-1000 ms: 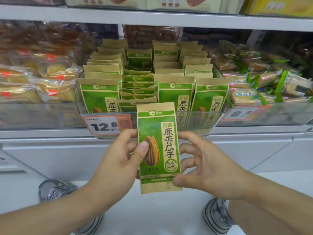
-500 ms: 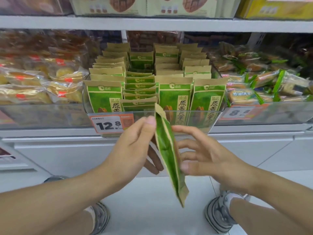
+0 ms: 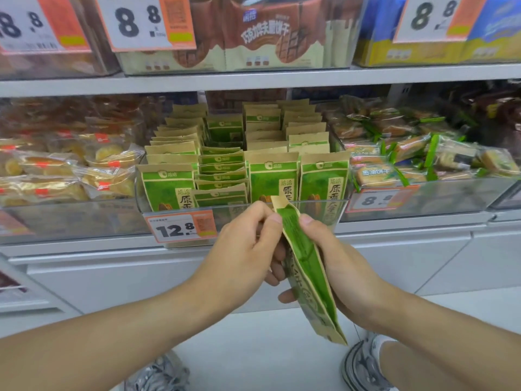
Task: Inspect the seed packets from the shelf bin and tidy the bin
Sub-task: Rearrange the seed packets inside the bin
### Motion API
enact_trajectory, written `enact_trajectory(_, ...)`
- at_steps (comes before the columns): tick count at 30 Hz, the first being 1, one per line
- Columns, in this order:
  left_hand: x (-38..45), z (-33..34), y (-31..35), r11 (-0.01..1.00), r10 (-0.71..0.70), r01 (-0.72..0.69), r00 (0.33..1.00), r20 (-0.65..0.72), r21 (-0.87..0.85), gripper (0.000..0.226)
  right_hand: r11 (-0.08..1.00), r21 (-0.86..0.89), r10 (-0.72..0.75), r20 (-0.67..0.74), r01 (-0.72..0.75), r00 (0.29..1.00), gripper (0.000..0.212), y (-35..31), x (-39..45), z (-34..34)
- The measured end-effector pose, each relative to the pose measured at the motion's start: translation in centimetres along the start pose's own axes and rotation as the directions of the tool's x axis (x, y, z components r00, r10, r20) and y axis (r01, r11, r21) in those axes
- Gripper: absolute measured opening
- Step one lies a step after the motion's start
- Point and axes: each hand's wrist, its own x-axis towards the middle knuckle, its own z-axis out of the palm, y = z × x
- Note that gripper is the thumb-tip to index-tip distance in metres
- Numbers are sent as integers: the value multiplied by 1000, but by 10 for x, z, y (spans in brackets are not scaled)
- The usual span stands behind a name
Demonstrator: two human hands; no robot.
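Both hands are holding one green-and-tan paper seed packet edge-on between them, just in front of the clear plastic shelf bin. Left hand is pinching its upper edge with thumb and curled fingers; right hand is gripping its other side, thumb near the top, fingers wrapping beneath.

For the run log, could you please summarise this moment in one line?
phase: inspecting | left hand and right hand: grip seed packet edge-on | bin: stocked
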Motion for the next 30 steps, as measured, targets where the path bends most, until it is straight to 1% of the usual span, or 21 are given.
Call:
enact_trajectory(2,-3,1,1,999,-43,45,996,76,-26,28,999,-31,-40,-62,38,997,68,-4,-7,-3)
enact_trajectory(5,-12,9,1,994,-91,74,962,257,77,31,986,-127,-128,-196,105,972,56,-16,-17,-12)
enact_trajectory(7,-17,17,0,990,-108,67,928,358,124,25,977,-167,-163,-193,131,967,58,-22,-21,-20)
enact_trajectory(9,-18,24,-1,992,-78,24,894,442,127,16,971,-199,-167,-165,133,972,59,-25,-24,-27)
enact_trajectory(11,-18,29,-1,989,-25,-50,870,492,139,13,970,-215,-151,-156,116,976,59,-28,-27,-33)
enact_trajectory(14,-13,35,2,979,45,-136,870,491,151,14,988,-128,-100,-149,81,984,58,-29,-26,-42)
enact_trajectory(18,-4,44,1,965,80,-191,869,488,182,18,999,-1,-32,-176,32,984,74,-22,-17,-53)
enact_trajectory(20,0,45,-3,953,85,-211,874,479,216,18,999,6,-37,-181,39,983,76,-19,-11,-57)
enact_trajectory(21,0,44,-6,957,66,-187,884,462,222,19,999,-2,-47,-190,48,981,76,-18,-8,-58)
enact_trajectory(24,3,39,-15,991,-51,3,932,358,134,42,997,-51,-63,-235,52,970,88,-12,-2,-61)
enact_trajectory(25,6,37,-18,994,-70,37,944,322,107,40,995,-84,-69,-243,50,967,89,-10,-1,-62)
enact_trajectory(26,10,36,-20,995,-72,49,956,285,88,33,992,-112,-76,-244,50,967,85,-8,-1,-64)
enact_trajectory(27,14,34,-22,995,-86,71,963,254,70,25,990,-126,-87,-243,57,966,74,-9,-1,-66)
enact_trajectory(28,17,34,-25,994,-107,103,969,224,28,21,990,-126,-96,-235,68,967,58,-10,-1,-70)
enact_trajectory(29,18,34,-28,989,-141,148,967,210,-19,24,991,-113,-99,-224,76,969,45,-13,-2,-74)
enact_trajectory(30,18,35,-32,980,-174,190,964,202,-62,28,991,-108,-106,-207,85,973,39,-15,-4,-77)
